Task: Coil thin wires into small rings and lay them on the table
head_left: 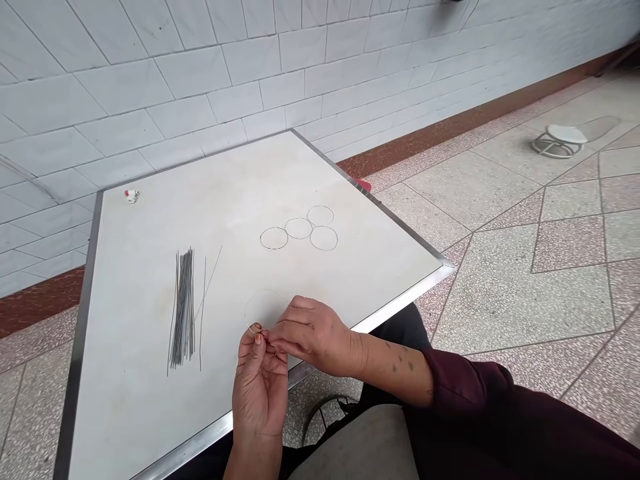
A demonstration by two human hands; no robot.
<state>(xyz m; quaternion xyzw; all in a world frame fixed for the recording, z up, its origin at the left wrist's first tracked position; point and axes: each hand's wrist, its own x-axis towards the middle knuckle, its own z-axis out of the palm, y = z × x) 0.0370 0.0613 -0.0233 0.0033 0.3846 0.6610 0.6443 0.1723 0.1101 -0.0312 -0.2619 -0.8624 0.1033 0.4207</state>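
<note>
Near the front edge of the table, my left hand (261, 383) pinches a thin wire ring (245, 308) between thumb and fingertips. My right hand (313, 335) is closed at the same stretch of wire, its fingertips touching those of the left. Where the wire's ends lie is hidden by my fingers. Beyond my hands, several finished-looking wire rings (299, 228) lie flat and close together on the tabletop. To the left rests a bundle of straight dark wires (183, 310), with a few loose wires (201, 333) beside it.
The white table (135, 413) has a metal edge and stands by a tiled wall (190, 80). A small white and red object (132, 196) sits at its far left corner. A round stool (559, 140) stands on the floor at the far right.
</note>
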